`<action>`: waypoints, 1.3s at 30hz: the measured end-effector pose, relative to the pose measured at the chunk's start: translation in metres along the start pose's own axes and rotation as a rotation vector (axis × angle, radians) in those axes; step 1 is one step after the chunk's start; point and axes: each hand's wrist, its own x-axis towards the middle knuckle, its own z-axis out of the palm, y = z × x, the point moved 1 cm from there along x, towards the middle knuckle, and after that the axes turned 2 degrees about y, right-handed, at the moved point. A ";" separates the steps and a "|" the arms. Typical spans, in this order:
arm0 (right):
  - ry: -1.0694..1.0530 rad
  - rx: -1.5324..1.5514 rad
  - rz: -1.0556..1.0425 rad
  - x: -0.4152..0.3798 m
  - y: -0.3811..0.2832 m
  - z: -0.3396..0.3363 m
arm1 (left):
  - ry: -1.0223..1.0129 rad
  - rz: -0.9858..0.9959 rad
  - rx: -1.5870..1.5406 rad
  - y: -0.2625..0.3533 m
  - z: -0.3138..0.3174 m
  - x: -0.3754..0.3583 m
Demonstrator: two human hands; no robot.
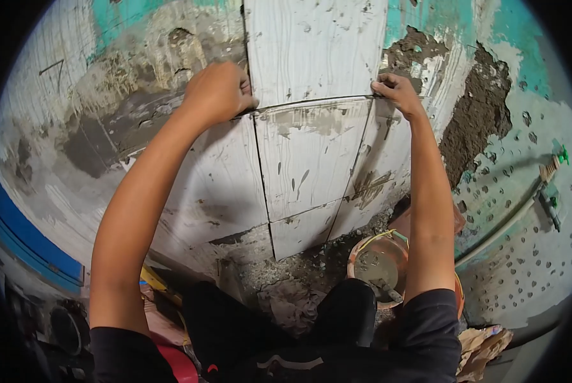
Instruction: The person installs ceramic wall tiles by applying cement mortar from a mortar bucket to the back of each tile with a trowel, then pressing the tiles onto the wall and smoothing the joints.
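A white wood-grain wall tile (318,48) stands upright on the wall, above another white tile (308,156) smeared with mortar. A thin dark joint runs between them. My left hand (219,92) is closed at the upper tile's lower left corner, its fingertips against the joint. At the lower right corner, my right hand (397,92) is closed in a pinch, thumb and finger at the tile edge. Whatever is between the fingers of either hand is too small or hidden to tell. More white tiles (219,179) flank the lower one.
Below my right arm stands an orange bucket (353,262) with grey wet mix and a tool inside. Rough brown mortar (477,115) coats the wall at right. A tap with green fittings (549,185) juts from the pitted wall. Crumpled paper (292,303) lies on the floor.
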 end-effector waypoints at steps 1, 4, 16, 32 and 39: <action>0.001 0.014 0.004 0.000 0.000 0.001 | -0.029 -0.018 -0.007 0.002 0.000 -0.004; -0.007 0.019 0.015 -0.001 -0.002 -0.001 | 0.007 -0.047 -0.050 -0.005 0.015 -0.002; 0.008 -0.034 -0.057 -0.003 0.000 0.001 | 0.056 -0.095 -0.051 0.001 0.015 -0.005; 0.888 -0.345 -0.220 -0.070 -0.016 0.083 | 0.126 -0.020 -0.138 -0.018 0.024 0.002; 0.639 -0.193 -0.212 -0.123 -0.029 0.153 | 0.113 0.011 -0.199 -0.024 0.027 0.006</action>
